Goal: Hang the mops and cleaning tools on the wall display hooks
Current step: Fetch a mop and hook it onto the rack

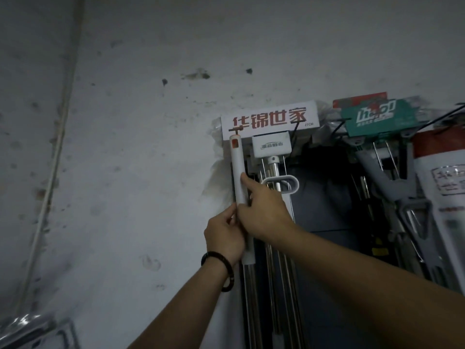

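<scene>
Reaches both arms up at the stained wall (125,152). Wraps the left hand (225,238) round the white mop handle (237,170) low down. Closes the right hand (264,210) on it just above, forefinger straight along it. Holds its top against the red-lettered sign (269,120): bare wall left, hung mops (377,177) crowding right.

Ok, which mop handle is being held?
The leftmost white handle with the orange tab; left hand and right hand both hold it, not the chrome pole beside it.

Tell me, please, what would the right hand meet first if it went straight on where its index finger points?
Sliding up the white handle, probably its orange label, then the sign; depth unclear.
</scene>
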Available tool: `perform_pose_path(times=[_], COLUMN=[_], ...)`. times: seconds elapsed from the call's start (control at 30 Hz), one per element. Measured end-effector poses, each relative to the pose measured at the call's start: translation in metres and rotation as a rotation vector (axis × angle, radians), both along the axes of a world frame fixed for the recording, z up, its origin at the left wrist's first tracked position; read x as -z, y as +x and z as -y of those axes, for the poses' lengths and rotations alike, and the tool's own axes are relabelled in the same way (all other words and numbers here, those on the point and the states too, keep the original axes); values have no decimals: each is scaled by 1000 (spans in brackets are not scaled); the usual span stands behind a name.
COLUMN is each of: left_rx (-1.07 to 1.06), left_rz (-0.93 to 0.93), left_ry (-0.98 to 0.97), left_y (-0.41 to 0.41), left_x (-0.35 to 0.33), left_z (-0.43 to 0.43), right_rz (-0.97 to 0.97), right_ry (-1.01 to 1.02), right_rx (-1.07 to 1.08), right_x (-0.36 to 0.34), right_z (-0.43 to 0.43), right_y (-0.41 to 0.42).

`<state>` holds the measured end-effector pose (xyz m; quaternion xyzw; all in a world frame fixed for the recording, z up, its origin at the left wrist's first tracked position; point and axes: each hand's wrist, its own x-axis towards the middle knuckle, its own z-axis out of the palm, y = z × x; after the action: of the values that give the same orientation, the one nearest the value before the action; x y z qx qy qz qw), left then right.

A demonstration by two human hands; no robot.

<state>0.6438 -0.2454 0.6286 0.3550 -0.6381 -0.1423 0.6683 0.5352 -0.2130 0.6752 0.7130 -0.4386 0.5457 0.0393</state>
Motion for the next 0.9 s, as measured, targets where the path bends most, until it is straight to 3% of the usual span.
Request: perform_pose_path(times=[0.27,0.63,0.9], left_rx=[-47,-340,-115], left_rz=[-28,266,142], left_ry=[-37,30,68], left_y=[-9,-10,-7], left_x=[-2,-9,9], left_z=[28,77,80], right_rz=[-109,-241,-189], right_ry=[59,184,237], right_rx=[99,130,46], right_x=[-6,-3,30], right_z=[16,56,62], right_y=[-1,5,1])
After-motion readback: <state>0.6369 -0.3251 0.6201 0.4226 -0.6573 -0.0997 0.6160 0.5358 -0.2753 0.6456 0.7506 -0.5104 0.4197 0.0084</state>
